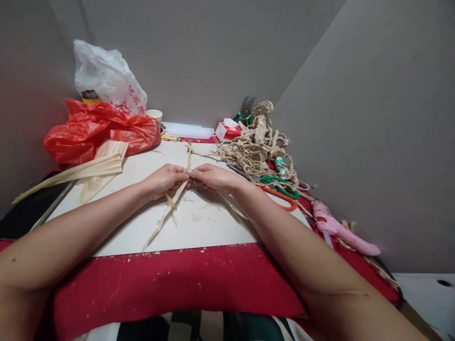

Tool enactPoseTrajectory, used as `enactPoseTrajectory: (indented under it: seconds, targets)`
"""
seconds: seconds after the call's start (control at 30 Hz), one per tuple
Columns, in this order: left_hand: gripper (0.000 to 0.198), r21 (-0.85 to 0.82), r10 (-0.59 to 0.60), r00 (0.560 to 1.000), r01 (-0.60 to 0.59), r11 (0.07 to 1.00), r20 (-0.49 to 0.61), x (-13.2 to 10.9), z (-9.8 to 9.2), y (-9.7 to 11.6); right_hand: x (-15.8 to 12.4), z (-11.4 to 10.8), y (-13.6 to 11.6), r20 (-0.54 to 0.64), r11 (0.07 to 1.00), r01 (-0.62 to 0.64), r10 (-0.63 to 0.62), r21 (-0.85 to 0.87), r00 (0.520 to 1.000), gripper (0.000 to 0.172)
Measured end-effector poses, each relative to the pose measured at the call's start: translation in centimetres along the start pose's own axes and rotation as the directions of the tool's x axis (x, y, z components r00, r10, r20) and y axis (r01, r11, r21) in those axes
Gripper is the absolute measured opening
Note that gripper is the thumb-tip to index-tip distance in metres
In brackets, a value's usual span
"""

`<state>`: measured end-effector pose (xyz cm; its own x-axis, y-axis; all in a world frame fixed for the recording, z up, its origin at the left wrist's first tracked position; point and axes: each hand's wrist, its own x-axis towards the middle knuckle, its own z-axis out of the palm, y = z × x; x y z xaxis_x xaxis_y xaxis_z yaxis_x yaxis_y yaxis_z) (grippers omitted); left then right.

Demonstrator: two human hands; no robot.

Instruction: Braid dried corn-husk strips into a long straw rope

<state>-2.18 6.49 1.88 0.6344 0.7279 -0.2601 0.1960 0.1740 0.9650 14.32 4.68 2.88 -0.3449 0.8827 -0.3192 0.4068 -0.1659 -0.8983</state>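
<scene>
A short braid of dried husk (189,158) runs up the middle of the white board (213,232), with a thin cord leading from its top to the right. My left hand (167,181) pinches the lower end of this braid. Fingertip to fingertip with it, my right hand (209,177) is closed on the same spot. Loose husk strips (165,218) hang below the fingers toward me, and another strip (234,207) trails under my right wrist. How the strands cross between the fingertips is hidden.
Wide dried husk leaves (76,174) lie left, by a red plastic bag (103,130). At right are a heap of braided cord (254,147), green-handled scissors (284,184), orange-handled scissors (286,202) and a pink glue gun (341,229). A paper cup (155,115) stands behind.
</scene>
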Motion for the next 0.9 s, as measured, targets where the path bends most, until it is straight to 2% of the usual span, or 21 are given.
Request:
enactPoseTrajectory:
  seconds: [0.07, 0.17, 0.23, 0.3, 0.4, 0.47, 0.6, 0.7, 0.8, 0.87, 0.9]
  targets:
    - [0.021, 0.112, 0.039, 0.999, -0.040, 0.993, 0.007, 0.0, 0.0, 0.0, 0.2, -0.6, 0.3, 0.081, 0.999, -0.030, 0.026, 0.040, 0.996, 0.038]
    - [0.021, 0.332, 0.177, 0.984, -0.156, 0.930, -0.033, 0.2, -0.1, -0.2, 0.5, -1.2, 0.9, 0.193, 0.976, -0.105, 0.068, 0.189, 0.979, 0.034]
    - [0.021, 0.483, 0.258, 0.965, -0.206, 0.851, -0.044, 0.3, -0.3, -0.1, 0.6, -1.1, 1.2, 0.217, 0.946, -0.142, 0.079, 0.292, 0.973, 0.033]
    - [0.024, 0.599, 0.273, 0.962, -0.211, 0.773, -0.014, 0.3, -0.6, 0.1, 0.6, -0.6, 1.2, 0.184, 0.916, -0.154, 0.091, 0.370, 0.979, 0.031]
    - [0.028, 0.745, 0.241, 0.970, -0.174, 0.644, 0.019, 0.0, -0.8, 0.7, 0.5, 0.5, 0.9, 0.091, 0.887, -0.158, 0.131, 0.435, 0.987, 0.025]
    - [0.029, 0.843, 0.237, 0.971, -0.113, 0.526, -0.017, -0.5, -0.6, 1.3, 0.4, 1.1, 0.7, 0.045, 0.870, -0.162, 0.159, 0.465, 0.986, 0.023]
    - [0.033, 0.958, 0.242, 0.964, 0.037, 0.285, -0.109, -1.8, 1.4, 1.6, 0.3, 2.1, 0.4, -0.002, 0.821, -0.157, 0.189, 0.549, 0.982, 0.027]
    - [0.034, 0.983, 0.248, 0.960, 0.088, 0.159, -0.126, -2.7, 3.4, 0.9, 0.2, 2.4, 0.3, 0.003, 0.780, -0.172, 0.213, 0.602, 0.977, 0.032]
    - [0.032, 0.993, 0.235, 0.971, 0.023, 0.120, -0.050, -3.7, 4.8, 0.2, 0.2, 2.0, 0.5, 0.067, 0.763, -0.213, 0.219, 0.611, 0.973, 0.025]
    - [0.028, 0.984, 0.193, 0.979, -0.092, 0.153, 0.062, -4.1, 5.1, 0.5, 0.2, 1.5, 0.6, 0.119, 0.765, -0.234, 0.204, 0.600, 0.972, 0.019]
    - [0.026, 0.968, 0.179, 0.978, -0.147, 0.204, 0.111, -4.2, 5.0, 0.8, 0.3, 1.2, 0.7, 0.142, 0.765, -0.240, 0.193, 0.598, 0.971, 0.018]
